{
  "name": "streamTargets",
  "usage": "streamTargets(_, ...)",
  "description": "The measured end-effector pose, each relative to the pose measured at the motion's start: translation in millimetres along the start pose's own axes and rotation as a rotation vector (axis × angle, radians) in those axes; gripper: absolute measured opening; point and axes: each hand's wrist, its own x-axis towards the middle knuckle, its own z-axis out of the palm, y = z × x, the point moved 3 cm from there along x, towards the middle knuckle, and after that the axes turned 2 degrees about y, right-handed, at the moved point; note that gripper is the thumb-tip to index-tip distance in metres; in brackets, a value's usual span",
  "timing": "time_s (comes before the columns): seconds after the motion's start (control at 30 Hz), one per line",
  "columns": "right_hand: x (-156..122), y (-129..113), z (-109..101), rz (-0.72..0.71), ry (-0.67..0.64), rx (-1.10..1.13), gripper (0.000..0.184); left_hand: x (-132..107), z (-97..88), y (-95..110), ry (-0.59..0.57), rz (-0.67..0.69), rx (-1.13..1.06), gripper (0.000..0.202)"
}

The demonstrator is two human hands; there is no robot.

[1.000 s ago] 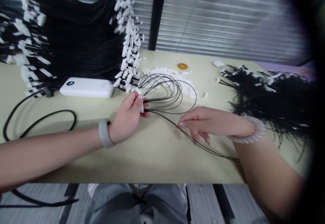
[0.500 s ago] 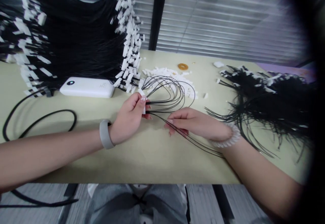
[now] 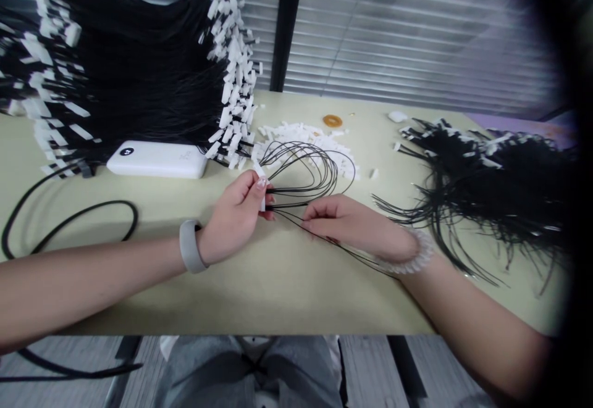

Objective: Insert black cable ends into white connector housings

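Observation:
My left hand pinches a long white connector between thumb and fingers. Thin black wires run out of the connector to the right, and several of them curve back in loops to its upper end. Just right of it, my right hand has its fingers closed around some of the lower wires, whose tails trail past the wrist toward the table's front edge. The fingertips under the right hand are partly hidden. Behind the loops lies a heap of small white connector housings.
A thick stack of black wires with white connectors stands at back left, with a white power bank before it. Loose black wires lie at right. A roll of yellow tape and a black cable rest on the table.
My right hand has turned slightly and its fingers have curled in more around the wires. The lower wire tails have shifted a little. My left hand keeps its hold on the connector.

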Motion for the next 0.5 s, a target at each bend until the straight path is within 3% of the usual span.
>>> streamTargets(0.1,-7,-5,-17,-0.116,0.218,-0.359,0.015,0,-0.4,2,0.008,-0.01,0.046,0.025)
streamTargets(0.2,-21,-4,-44,-0.113,0.538,-0.578,0.014,0,-0.5,3,0.019,-0.034,0.047,0.027)
streamTargets(0.3,-37,5,-79,-0.109,0.924,-0.52,0.019,1,-0.5,2,0.028,-0.05,0.018,0.027)
streamTargets(0.37,-46,15,-102,-0.226,1.138,-0.303,0.024,1,-0.4,1,0.028,-0.051,0.02,0.027)
streamTargets(0.43,-52,25,-123,-0.401,1.238,-0.12,0.03,1,-0.3,0,0.021,-0.05,0.039,0.027)
streamTargets(0.5,-52,27,-133,-0.53,1.18,-0.291,0.037,0,-0.4,1,0.013,-0.051,0.066,0.027)
